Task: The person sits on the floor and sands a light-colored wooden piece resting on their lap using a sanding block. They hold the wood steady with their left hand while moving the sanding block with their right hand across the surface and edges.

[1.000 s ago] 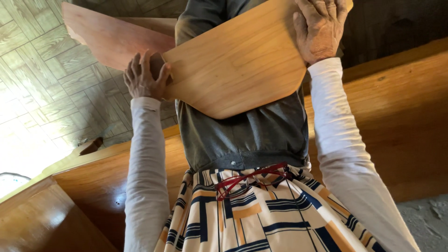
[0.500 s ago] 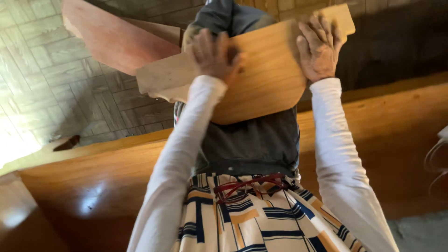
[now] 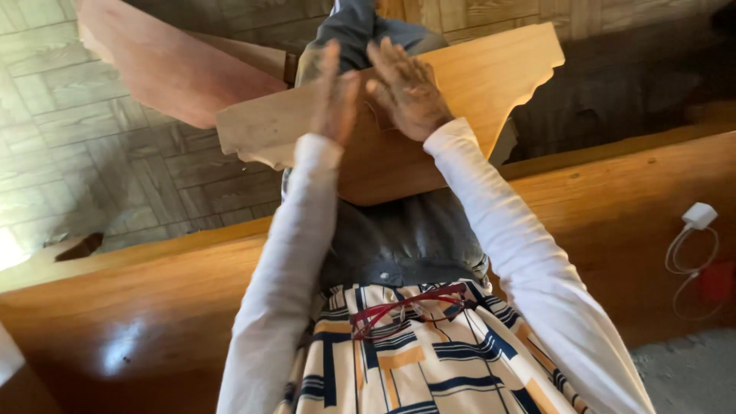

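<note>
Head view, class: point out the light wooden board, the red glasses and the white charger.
light wooden board [image 3: 491, 77]: head view, bare upper right face.
red glasses [image 3: 406, 307]: head view, frame hanging at the shirt front.
white charger [image 3: 699, 215]: head view, plug body.

Below you runs a long polished wooden bench [image 3: 629, 199], its top edge crossing from lower left to upper right, with a glare spot near its left end. Against its right end you have a white charger plug [image 3: 699, 215], a white cable [image 3: 678, 261] looping under it, and a red object [image 3: 717, 280] just beside the loops. A pair of red-framed glasses [image 3: 406, 307] hangs at your patterned top. Beyond the bench lies a parquet floor [image 3: 61, 138], with a small dark object [image 3: 80, 247] near the bench's left edge.
</note>
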